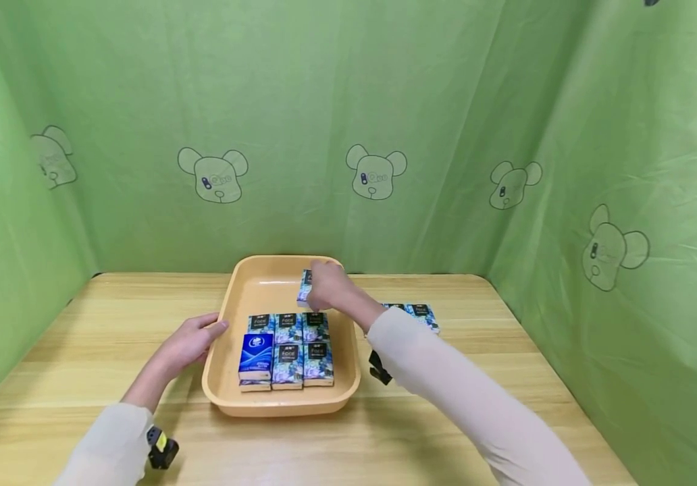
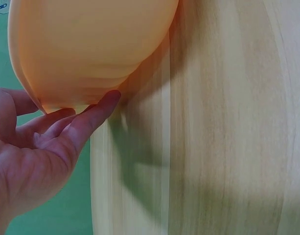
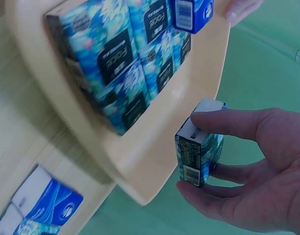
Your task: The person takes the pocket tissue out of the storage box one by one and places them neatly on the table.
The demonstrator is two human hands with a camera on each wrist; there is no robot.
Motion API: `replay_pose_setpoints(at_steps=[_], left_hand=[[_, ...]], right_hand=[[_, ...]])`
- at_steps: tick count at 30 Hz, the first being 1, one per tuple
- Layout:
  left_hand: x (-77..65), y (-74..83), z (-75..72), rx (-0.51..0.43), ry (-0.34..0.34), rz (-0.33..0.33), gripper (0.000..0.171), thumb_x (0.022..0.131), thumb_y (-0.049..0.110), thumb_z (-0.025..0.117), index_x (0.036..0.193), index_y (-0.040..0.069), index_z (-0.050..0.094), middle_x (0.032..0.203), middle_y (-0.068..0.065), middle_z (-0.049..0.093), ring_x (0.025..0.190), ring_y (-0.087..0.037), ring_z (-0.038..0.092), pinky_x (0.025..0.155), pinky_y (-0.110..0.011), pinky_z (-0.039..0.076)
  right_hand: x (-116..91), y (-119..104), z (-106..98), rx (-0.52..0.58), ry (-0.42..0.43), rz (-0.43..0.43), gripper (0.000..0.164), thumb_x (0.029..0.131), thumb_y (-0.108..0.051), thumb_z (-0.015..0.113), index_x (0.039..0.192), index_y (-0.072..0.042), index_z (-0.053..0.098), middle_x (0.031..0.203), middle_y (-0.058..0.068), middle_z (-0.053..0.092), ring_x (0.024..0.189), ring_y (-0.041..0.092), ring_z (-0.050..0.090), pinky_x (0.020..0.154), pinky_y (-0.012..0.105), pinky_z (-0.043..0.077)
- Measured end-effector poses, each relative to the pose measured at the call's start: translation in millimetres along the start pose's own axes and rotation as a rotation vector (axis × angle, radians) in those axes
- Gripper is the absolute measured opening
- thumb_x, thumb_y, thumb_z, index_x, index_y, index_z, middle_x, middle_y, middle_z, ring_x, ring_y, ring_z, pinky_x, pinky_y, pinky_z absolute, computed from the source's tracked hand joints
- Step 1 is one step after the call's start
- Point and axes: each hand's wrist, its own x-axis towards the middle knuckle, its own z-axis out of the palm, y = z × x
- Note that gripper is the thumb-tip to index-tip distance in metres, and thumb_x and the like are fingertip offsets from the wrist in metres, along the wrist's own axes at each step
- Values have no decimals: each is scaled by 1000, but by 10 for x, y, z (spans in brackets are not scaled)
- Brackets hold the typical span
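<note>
While the left hand (image 1: 189,342) rests with straight fingers against the tray's (image 1: 227,324) left rim, the right hand (image 1: 330,287) pinches a tissue pack (image 3: 198,152) above the tray's far end, its long axis upright.

Tray (image 1: 227,317) is sitting mid-table (image 1: 506,378). Six tissue packs (image 1: 288,347) are lying in its 6 o'clock half. Right hand (image 1: 330,287) is holding one pack (image 1: 305,287) over the 12 o'clock end. Left hand (image 1: 190,341) is touching the 9 o'clock rim. Loose packs (image 1: 418,314) are lying at 3 o'clock of the tray.

Peach-orange tray (image 1: 227,378), blue floral tissue pks (image 1: 302,344) w/ black labels, green bear-print backdrop (image 1: 385,135).
</note>
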Motion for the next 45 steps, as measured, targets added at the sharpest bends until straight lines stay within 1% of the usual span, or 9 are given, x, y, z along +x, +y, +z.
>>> replay_pose_setpoints(at_steps=[6,10,16,25,27,32,39,42,45], left_hand=[[3,-2,4,13,2,-6,61,110,28,40,156,-8,24,144,-36,49,121,-41,64,92,-44,62],[1,2,-3,17,2,-4,63,110,30,40,156,-9,23,144,-36,49,120,-41,65,91,-44,62],[6,3,0,20,6,-3,63,110,30,40,156,-9,24,144,-36,49,120,-41,65,91,-44,62],[8,-4,3,12,3,-3,62,110,28,40,156,-9,24,145,-36,49,121,-42,64,92,-44,61],[6,1,2,13,3,-4,62,110,28,40,156,-8,24,144,-36,49,121,-42,64,92,-44,62],[-1,4,-7,20,2,-3,62,110,29,40,156,-8,24,144,-36,49,120,-41,64,92,-44,61],[-1,9,-11,22,3,-2,62,110,29,40,157,-8,24,145,-36,48,122,-42,63,93,-44,61],[3,11,4,14,2,-3,61,110,28,40,156,-8,24,145,-36,49,121,-41,64,92,-44,61],[10,1,5,13,1,-3,61,110,28,40,156,-9,24,145,-36,49,121,-42,63,93,-44,61]], right_hand=[[-11,175,-45,38,27,26,83,76,-4,85,148,-1,44,132,20,61,117,33,60,86,35,61],[-4,307,-81,48,39,35,88,74,0,83,150,-1,40,136,22,60,118,35,60,83,35,61],[14,531,-111,77,51,61,90,75,1,81,153,-5,39,144,23,55,128,38,56,93,39,60],[18,913,-154,95,39,89,81,79,9,63,154,-5,37,147,24,52,120,37,58,75,32,59],[13,1001,-158,104,44,99,80,80,10,62,154,-5,37,146,25,53,116,37,59,76,34,60],[-23,1201,-157,110,66,113,76,82,9,63,153,-4,38,141,27,55,115,40,62,89,43,61],[-48,1464,-173,136,61,170,80,82,10,62,155,-6,35,142,29,54,111,40,62,78,37,62],[-86,1586,-175,129,61,175,79,82,11,61,155,-4,34,144,29,52,115,42,61,84,41,62],[-115,1719,-165,121,57,176,77,83,10,60,155,-2,34,145,31,50,111,42,62,79,39,61]])
